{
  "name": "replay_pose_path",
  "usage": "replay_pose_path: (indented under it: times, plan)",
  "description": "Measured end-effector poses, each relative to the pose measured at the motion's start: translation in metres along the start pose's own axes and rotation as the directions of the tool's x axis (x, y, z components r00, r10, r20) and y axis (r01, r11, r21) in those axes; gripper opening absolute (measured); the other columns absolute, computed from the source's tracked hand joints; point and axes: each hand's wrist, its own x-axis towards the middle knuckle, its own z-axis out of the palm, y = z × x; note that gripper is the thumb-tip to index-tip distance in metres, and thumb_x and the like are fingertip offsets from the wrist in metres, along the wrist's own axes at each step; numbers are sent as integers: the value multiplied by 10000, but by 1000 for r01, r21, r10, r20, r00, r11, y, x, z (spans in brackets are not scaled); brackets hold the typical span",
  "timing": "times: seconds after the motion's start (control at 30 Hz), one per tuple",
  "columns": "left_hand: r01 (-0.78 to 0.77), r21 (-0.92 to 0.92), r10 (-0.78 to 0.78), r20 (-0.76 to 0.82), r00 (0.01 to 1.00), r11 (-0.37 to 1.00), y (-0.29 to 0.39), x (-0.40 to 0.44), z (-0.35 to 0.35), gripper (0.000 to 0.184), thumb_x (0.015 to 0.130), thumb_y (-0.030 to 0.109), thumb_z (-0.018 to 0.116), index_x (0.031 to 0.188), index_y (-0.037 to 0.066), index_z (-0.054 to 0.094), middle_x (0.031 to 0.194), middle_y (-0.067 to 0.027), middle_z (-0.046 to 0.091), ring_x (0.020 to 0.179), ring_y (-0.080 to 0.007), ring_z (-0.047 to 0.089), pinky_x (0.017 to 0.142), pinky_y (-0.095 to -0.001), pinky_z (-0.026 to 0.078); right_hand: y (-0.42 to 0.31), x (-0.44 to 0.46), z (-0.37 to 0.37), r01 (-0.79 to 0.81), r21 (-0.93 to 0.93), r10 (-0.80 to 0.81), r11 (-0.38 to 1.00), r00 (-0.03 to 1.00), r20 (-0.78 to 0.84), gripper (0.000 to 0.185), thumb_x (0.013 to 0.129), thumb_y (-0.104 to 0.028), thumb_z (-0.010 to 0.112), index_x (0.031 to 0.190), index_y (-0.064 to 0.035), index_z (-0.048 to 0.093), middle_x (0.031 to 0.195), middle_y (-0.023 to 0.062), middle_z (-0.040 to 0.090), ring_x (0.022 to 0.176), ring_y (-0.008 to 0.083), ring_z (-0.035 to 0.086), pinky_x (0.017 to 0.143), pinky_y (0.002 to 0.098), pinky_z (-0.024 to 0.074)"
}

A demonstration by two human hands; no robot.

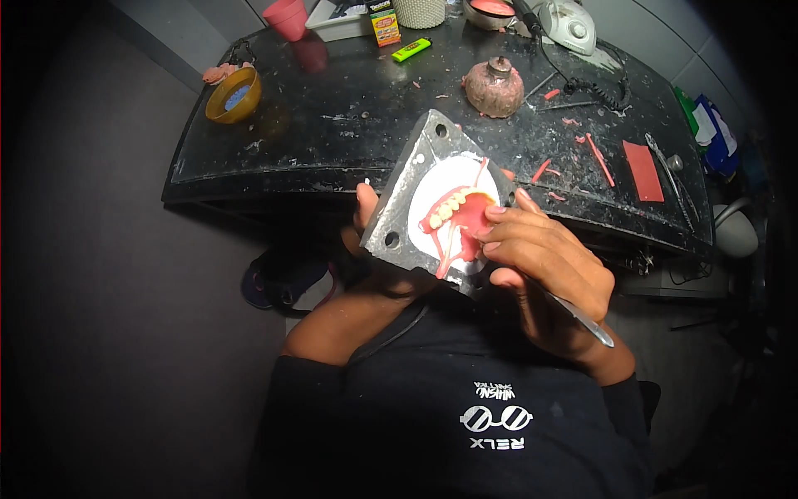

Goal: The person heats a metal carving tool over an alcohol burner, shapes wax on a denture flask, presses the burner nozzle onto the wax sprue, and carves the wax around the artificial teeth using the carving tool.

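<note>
A grey metal dental flask half (401, 200) with holes at its corners is tilted in front of my chest. My left hand (366, 208) grips it from the left and underneath, most of its fingers hidden behind it. White plaster (424, 187) fills the flask, and in it sits a pink wax denture (475, 214) with a row of yellowish teeth (447, 208). Pink wax strips (450, 249) run from the denture across the plaster. My right hand (553, 254) has its fingertips at the denture's right side. It holds a slim metal spatula (586, 323), whose other end is hidden.
On the black bench (332, 150) are a brown bowl (233, 96), a pink cup (286, 18), a green lighter (411, 50), a wax-spattered round burner (495, 86), a pink wax sheet (642, 170), wax sticks (600, 160) and a metal tool (669, 175). A white corded device (569, 25) stands behind.
</note>
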Motion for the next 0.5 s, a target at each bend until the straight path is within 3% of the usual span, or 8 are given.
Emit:
replay_pose_path:
  times: [0.07, 0.2, 0.27, 0.3, 0.33, 0.4, 0.43, 0.5]
  plan:
    - [-3, -447, 26, 45, 999, 895, -5, -1, 0, 1249, 786, 931, 464, 1518, -73, 337, 1459, -332, 475, 1335, -421, 521, 1152, -527, 409, 1, -1, -1, 10, -11, -10, 1000, 1000, -6, 184, 879, -107, 786, 984, 29, 719, 959, 152, 749, 1008, 315, 744, 999, 497, 552]
    - [-24, -454, 24, -5, 1000, 890, -4, 3, 5, 1234, 804, 933, 425, 1515, -73, 345, 1453, -343, 477, 1339, -422, 519, 1146, -529, 412, 7, -7, -8, 3, 126, 9, 992, 995, -98, 210, 968, -134, 701, 1073, 47, 674, 1042, 198, 732, 1049, 352, 728, 1012, 515, 539]
    - [68, -194, -63, 33, 997, 979, -2, 6, 3, 1223, 768, 957, 442, 1580, 52, 316, 1524, -260, 457, 1398, -474, 441, 1174, -628, 341, 12, -16, -4, 21, 296, 50, 955, 972, -230, 265, 1047, -208, 596, 1119, 46, 617, 1084, 241, 718, 1053, 373, 721, 1018, 508, 530]
    - [60, -395, -73, -17, 997, 917, -2, 4, 10, 1239, 755, 975, 424, 1580, 57, 319, 1485, -350, 448, 1368, -513, 458, 1139, -621, 388, 16, -18, -6, 40, 313, 44, 949, 966, -255, 343, 1088, -301, 496, 1136, 36, 538, 1102, 292, 701, 1046, 397, 717, 1012, 494, 529]
    - [59, -394, -71, -17, 997, 917, 1, 6, 13, 1239, 755, 975, 424, 1580, 57, 319, 1485, -350, 448, 1368, -513, 458, 1139, -621, 388, 14, -19, -8, 32, 332, 72, 943, 952, -296, 420, 1090, -388, 441, 1130, 29, 471, 1089, 331, 687, 1003, 414, 726, 960, 505, 564]
    - [181, -174, -183, 6, 983, 968, 9, 8, 16, 1248, 748, 980, 426, 1581, 57, 318, 1438, -445, 421, 1333, -558, 472, 1098, -605, 437, 11, -22, -12, 4, 446, 180, 895, 912, -369, 443, 1098, -436, 347, 1138, 0, 418, 1081, 382, 664, 953, 467, 728, 885, 535, 615]
    - [202, -236, -213, -26, 977, 951, 10, 8, 18, 1250, 765, 961, 447, 1579, 23, 298, 1384, -522, 397, 1310, -595, 475, 1063, -595, 471, 9, -22, -18, -24, 454, 213, 891, 905, -369, 466, 1100, -456, 289, 1155, -4, 389, 1061, 393, 666, 910, 482, 733, 815, 517, 649]
    - [283, -264, -283, 37, 958, 922, 13, 8, 14, 1246, 775, 925, 495, 1580, 1, 271, 1421, -496, 383, 1321, -573, 480, 1072, -591, 471, 6, -28, -25, -78, 500, 264, 862, 913, -313, 488, 1095, -470, 282, 1180, -3, 397, 911, 334, 690, 873, 466, 739, 905, 584, 600]
